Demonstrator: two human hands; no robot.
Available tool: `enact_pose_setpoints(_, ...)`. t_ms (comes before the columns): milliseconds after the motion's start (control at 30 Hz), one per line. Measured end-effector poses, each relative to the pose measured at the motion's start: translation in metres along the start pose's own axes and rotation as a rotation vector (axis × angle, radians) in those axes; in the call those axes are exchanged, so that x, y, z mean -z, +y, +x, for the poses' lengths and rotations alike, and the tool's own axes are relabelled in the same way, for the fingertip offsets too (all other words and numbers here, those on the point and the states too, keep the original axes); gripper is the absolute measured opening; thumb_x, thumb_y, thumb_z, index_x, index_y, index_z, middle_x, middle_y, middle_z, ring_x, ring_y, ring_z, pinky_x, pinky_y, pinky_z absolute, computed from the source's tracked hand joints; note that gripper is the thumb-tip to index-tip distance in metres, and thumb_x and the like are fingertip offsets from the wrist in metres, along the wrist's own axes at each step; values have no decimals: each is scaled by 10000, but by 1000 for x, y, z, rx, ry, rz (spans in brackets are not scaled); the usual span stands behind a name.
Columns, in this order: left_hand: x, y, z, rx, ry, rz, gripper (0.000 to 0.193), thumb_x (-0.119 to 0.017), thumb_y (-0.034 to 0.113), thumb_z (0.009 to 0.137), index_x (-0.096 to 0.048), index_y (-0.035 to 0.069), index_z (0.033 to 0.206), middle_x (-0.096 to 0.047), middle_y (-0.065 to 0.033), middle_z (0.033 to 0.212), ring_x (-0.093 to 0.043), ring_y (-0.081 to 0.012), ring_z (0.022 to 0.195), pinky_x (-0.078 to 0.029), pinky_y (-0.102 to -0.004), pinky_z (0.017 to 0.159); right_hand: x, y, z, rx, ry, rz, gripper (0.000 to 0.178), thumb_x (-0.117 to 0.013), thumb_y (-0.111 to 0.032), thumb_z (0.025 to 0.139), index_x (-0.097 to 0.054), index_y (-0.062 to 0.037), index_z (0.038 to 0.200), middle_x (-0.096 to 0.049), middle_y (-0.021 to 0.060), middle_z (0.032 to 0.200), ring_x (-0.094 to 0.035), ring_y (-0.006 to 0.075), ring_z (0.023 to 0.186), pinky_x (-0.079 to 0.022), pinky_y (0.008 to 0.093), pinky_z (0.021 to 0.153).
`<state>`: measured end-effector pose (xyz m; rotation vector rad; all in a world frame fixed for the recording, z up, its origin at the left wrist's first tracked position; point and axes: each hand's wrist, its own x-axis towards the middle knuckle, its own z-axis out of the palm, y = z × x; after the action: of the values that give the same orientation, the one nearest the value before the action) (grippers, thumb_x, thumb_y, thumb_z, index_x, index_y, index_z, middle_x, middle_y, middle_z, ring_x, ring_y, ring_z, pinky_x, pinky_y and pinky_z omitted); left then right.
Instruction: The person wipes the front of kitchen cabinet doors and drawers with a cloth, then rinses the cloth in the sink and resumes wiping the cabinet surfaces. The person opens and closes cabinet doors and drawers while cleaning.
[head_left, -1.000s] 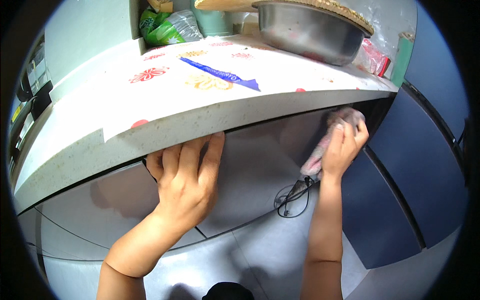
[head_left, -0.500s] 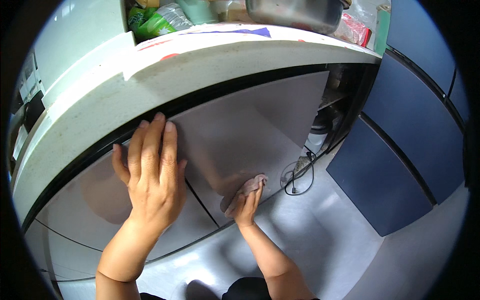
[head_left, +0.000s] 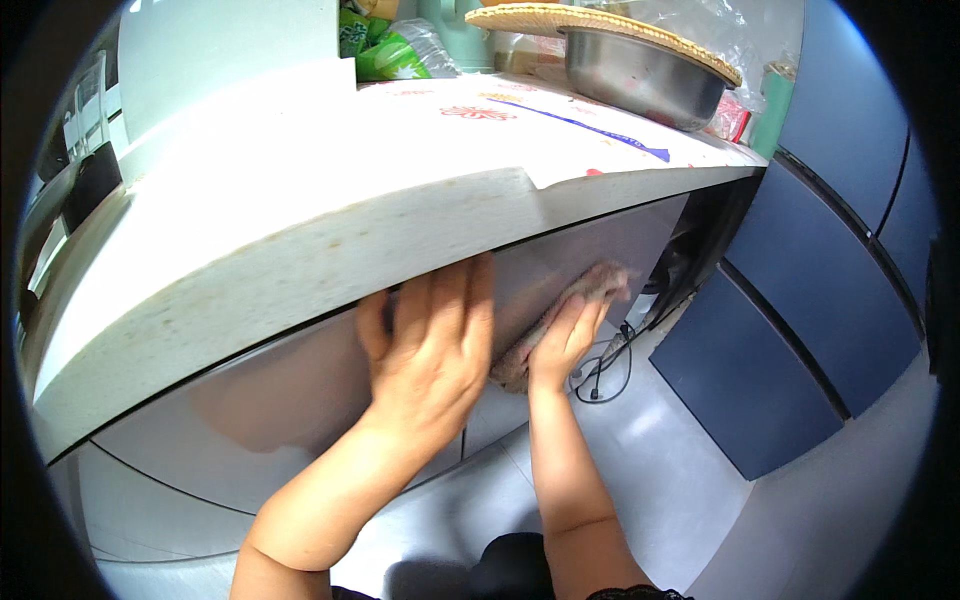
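Observation:
My right hand [head_left: 562, 342] presses a crumpled pinkish-brown cloth [head_left: 606, 280] against a glossy grey cabinet door [head_left: 632, 228] below the counter. The cloth shows past its fingertips and beside the palm. To its left, my left hand [head_left: 432, 345] lies against the cabinet front with fingers stretched upward. Its fingertips reach the door's top edge under the counter's lip and are partly hidden there. Nothing shows in that hand.
Above is a pale countertop [head_left: 290, 245] with a metal basin [head_left: 645, 82], a woven lid [head_left: 600, 22] and a green packet [head_left: 392, 55]. A blue fridge [head_left: 790, 320] stands at right. A black cable [head_left: 605, 375] lies on the floor beside the cabinet's dark opening.
My right hand has moved the cloth up and right along the door. The view has shifted, showing more countertop. My left hand's fingertips now reach under the counter lip.

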<state>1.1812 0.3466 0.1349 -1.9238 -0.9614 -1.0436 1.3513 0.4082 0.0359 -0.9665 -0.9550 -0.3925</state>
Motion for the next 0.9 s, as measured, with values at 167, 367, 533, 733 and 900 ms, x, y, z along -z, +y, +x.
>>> enact_pose_setpoints(167, 7, -4, 0, -41, -72, 5, 523, -571, 223, 793, -584, 43, 1284, -535, -119, 1300, -490, -258, 1206, -327, -495, 1015, -9, -75, -51, 244, -640, -805, 567, -550, -312, 956, -442, 70, 1361, -399, 299, 1420, -303, 481, 1368, -212, 549, 1158)
enact_pose_setpoints(367, 15, -12, 6, -122, -93, 27, 515, -559, 210, 800, -580, 41, 1286, -536, -117, 1294, -496, -264, 1194, -348, -487, 1007, -7, -51, -30, 314, -342, -194, 548, -538, -278, 948, -436, 53, 1373, -370, 315, 1451, -319, 506, 1362, -208, 603, 1136)
enact_pose_setpoints(533, 14, -9, 1, -67, -115, 25, 661, -729, 245, 717, -550, 66, 1328, -516, -110, 1315, -476, -283, 1184, -331, -481, 992, -11, -1, 50, 289, -57, -32, 497, -431, -203, 995, -429, 76, 1407, -340, 329, 1485, -311, 511, 1380, -236, 507, 1153)
enact_pose_setpoints(733, 4, 24, 2, 62, -87, 115, 817, -808, 372, 666, -522, 116, 1387, -491, -156, 1314, -425, -330, 1229, -237, -530, 1077, 31, 92, 124, 149, 14, -118, 475, -422, -200, 1008, -438, 81, 1391, -344, 321, 1486, -319, 439, 1404, -234, 432, 1167)
enact_pose_setpoints(900, -15, 35, -3, 127, -23, 305, 895, -800, 513, 694, -476, 133, 1437, -466, -157, 1354, -376, -320, 1323, -188, -506, 1144, 70, 190, 18, -116, -72, -142, 452, -406, -183, 1015, -425, 85, 1378, -291, 345, 1492, -295, 465, 1402, -251, 487, 1147)
